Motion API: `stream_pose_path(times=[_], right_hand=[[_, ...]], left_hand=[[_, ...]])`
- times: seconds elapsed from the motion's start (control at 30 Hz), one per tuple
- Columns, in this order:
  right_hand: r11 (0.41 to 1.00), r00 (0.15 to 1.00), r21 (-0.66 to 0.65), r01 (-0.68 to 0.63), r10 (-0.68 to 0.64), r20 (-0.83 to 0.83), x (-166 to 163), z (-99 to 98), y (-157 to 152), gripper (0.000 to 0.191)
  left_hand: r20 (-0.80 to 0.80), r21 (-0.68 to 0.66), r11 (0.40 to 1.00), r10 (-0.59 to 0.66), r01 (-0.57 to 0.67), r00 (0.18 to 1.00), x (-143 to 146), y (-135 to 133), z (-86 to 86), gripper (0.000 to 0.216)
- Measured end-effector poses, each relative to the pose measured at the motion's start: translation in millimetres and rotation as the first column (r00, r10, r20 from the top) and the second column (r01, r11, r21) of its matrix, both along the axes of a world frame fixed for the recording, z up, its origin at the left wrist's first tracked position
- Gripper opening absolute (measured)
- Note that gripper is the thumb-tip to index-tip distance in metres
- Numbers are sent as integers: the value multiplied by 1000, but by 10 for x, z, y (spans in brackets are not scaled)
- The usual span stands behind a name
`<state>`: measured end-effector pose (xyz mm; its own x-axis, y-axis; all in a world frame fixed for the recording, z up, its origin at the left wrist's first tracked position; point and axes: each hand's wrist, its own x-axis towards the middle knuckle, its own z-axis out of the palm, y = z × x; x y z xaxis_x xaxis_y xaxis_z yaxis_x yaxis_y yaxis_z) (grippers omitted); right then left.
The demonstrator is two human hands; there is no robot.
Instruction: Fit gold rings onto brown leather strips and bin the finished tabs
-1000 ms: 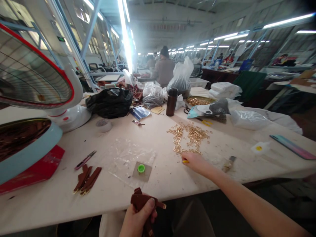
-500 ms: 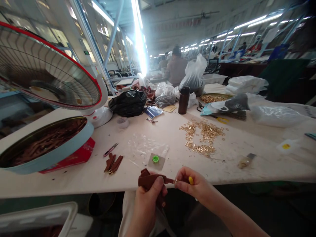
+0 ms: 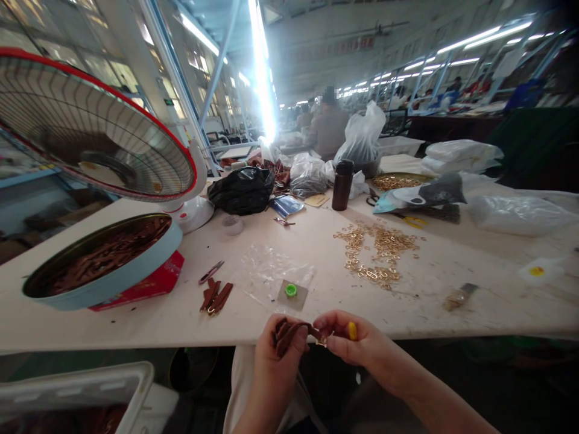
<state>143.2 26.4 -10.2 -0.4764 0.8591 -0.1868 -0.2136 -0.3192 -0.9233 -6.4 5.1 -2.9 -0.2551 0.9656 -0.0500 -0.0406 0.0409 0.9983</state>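
My left hand (image 3: 275, 355) is closed around a bundle of brown leather straps (image 3: 289, 333), just below the table's near edge. My right hand (image 3: 350, 343) pinches a small gold ring (image 3: 322, 341) against the tip of one strap; a yellow cap covers one fingertip (image 3: 351, 331). The two hands touch at the strap end. A scatter of gold rings (image 3: 377, 250) lies on the table beyond my right hand. Finished brown straps (image 3: 216, 296) lie in a small pile to the left.
A round light-blue tin (image 3: 108, 277) full of brown straps sits on a red box at left, under a white desk fan (image 3: 90, 132). Snips (image 3: 210, 272), a clear bag (image 3: 271, 271), a green cap (image 3: 291, 290), a dark bottle (image 3: 342, 184), bags and other workers lie beyond. White bin (image 3: 76, 392) bottom left.
My right hand left the ring pile on the table and came back to my left hand, carrying a ring to the strap end. The straps are now bunched tighter in my left hand.
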Motion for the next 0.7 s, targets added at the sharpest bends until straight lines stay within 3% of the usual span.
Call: stream_pose_path(times=[0.1, 0.23, 0.33, 0.47, 0.57, 0.7], right_hand=[[998, 997, -68, 12, -17, -76, -63, -49, 17, 39], [986, 983, -114, 119, -134, -126, -176, -99, 122, 36], [982, 977, -60, 180, -185, -102, -182, -72, 203, 34], [985, 986, 57, 165, -164, -17, -108, -11, 233, 29], [988, 989, 33, 148, -148, -1, -72, -3, 231, 26], [996, 996, -22, 87, -87, 33, -51, -6, 251, 23]], left_hand=[[-13, 0, 1000, 17, -17, 1000, 32, 23, -46, 11], [-11, -18, 998, 52, -52, 999, 116, 139, -110, 14], [5, -48, 998, 41, -41, 999, 136, 244, -107, 18], [10, -37, 999, -7, 8, 1000, 98, 289, -76, 21], [-5, 28, 999, -29, 29, 1000, 61, 258, -86, 19], [-70, 173, 972, -149, 159, 986, -18, 211, -83, 11]])
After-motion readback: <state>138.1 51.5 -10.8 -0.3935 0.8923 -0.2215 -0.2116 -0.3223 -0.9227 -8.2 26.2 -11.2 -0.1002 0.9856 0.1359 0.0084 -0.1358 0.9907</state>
